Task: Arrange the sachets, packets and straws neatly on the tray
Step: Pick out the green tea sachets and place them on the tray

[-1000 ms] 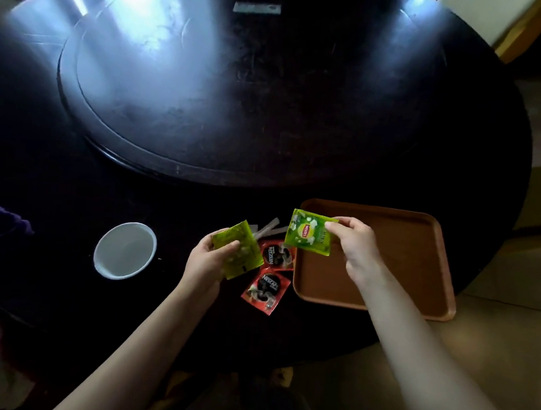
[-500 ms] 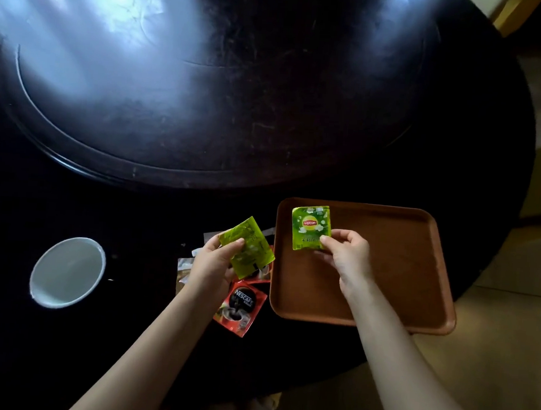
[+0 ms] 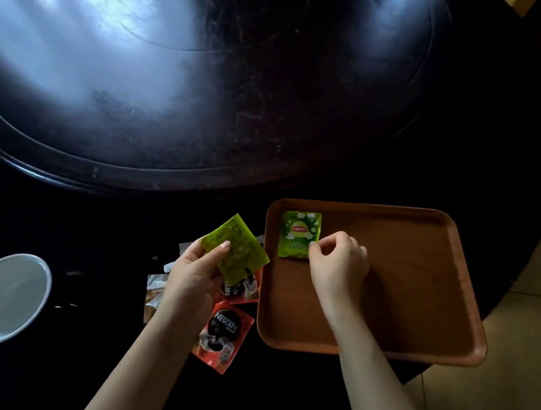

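A brown tray lies at the table's near right. A green Lipton sachet lies flat in its far left corner, with my right hand pinching its lower right corner. My left hand holds a second green sachet, back side up, just left of the tray. Two red Nescafe packets lie on the table below it: one in full view, the other partly under the green sachet. Pale wrapped pieces show left of my left hand, mostly hidden.
A white bowl sits at the near left of the dark round table. A large raised turntable fills the table's middle. Pale floor shows past the table's edge at right.
My right hand carried the Lipton sachet over the tray and lowered it flat into the far left corner. My left hand kept its green sachet beside the tray.
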Demonstrator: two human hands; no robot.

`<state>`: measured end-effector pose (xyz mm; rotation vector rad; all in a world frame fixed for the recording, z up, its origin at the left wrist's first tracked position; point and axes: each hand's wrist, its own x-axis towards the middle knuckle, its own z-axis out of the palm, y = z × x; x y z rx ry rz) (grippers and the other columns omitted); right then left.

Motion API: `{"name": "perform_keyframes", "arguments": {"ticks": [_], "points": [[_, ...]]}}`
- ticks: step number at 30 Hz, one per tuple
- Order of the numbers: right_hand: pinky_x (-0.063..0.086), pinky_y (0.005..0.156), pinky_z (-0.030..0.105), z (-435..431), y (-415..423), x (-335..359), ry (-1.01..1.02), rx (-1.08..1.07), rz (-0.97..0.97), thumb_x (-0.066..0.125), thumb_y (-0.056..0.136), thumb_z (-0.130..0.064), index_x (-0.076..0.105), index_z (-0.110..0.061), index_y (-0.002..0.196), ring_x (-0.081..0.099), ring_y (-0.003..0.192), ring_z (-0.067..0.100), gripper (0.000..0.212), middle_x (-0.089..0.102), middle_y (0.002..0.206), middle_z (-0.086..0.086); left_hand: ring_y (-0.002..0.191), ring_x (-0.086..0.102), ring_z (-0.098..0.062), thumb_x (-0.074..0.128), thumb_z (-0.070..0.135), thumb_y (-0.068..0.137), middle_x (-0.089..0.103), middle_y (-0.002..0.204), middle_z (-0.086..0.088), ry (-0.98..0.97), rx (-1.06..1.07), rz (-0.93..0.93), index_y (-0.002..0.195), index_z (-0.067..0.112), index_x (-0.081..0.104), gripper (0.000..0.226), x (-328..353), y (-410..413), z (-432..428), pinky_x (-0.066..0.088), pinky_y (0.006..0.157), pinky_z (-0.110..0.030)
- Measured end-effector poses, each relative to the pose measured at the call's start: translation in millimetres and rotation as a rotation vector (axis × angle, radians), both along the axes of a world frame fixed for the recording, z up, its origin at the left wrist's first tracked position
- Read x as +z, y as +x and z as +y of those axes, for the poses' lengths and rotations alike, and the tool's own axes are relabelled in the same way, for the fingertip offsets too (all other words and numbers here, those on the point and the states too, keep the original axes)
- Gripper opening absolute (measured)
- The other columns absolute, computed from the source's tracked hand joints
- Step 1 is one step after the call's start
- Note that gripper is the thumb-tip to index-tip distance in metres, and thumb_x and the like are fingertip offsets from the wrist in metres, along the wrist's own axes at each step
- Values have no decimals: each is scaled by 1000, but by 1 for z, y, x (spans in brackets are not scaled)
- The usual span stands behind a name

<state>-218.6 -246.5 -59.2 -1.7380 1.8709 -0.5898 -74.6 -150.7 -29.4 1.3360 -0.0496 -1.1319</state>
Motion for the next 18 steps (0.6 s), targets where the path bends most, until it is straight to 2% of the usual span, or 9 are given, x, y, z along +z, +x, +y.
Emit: {"name": "perform_keyframes", "arguments": {"ticks": [7,10,12,15,16,18], "points": [[37,79,40,-4,4,-10,-78,29,56,63,80,-24,59,-12,74,54,93,33,14,67,88,10,68,72,-14,53,2,85,73,74,-3,-32,-10,-44,90,10,64,15,-3,-7,-12,60,61,-28],[40,80,42,-6,3,-7,-103,53,40,62,81,-28,59,-11,81,55,93,31,17,65,89,11,68,72,-14,54,3,84,72,77,-5,-52,-14,-30,91,10,64,14,0,-12,-17,60,64,-30],[46,78,35,0,-3,2,-128,151,-166,56,83,-38,60,-11,89,56,90,22,28,63,89,6,68,72,-14,58,5,78,73,77,-4,-81,-18,2,90,10,64,14,3,-15,-21,60,62,-29],[47,69,16,18,-10,23,38,368,-550,47,81,-55,62,-24,93,62,79,5,37,66,83,-11,66,71,-13,60,8,70,73,75,-5,-138,-56,95,89,8,63,19,9,-24,-29,58,58,-24],[48,67,15,22,-11,25,56,407,-581,51,82,-52,63,-27,93,64,77,4,30,67,80,-12,63,71,-12,59,8,71,73,72,-5,-155,-82,122,87,8,63,17,10,-28,-30,58,57,-23],[50,65,21,23,-15,22,-15,381,-587,60,80,-35,67,-29,92,63,72,5,15,68,80,-8,61,69,-10,61,7,72,73,68,-2,-188,-146,97,83,10,64,12,13,-35,-31,56,55,-21]]}}
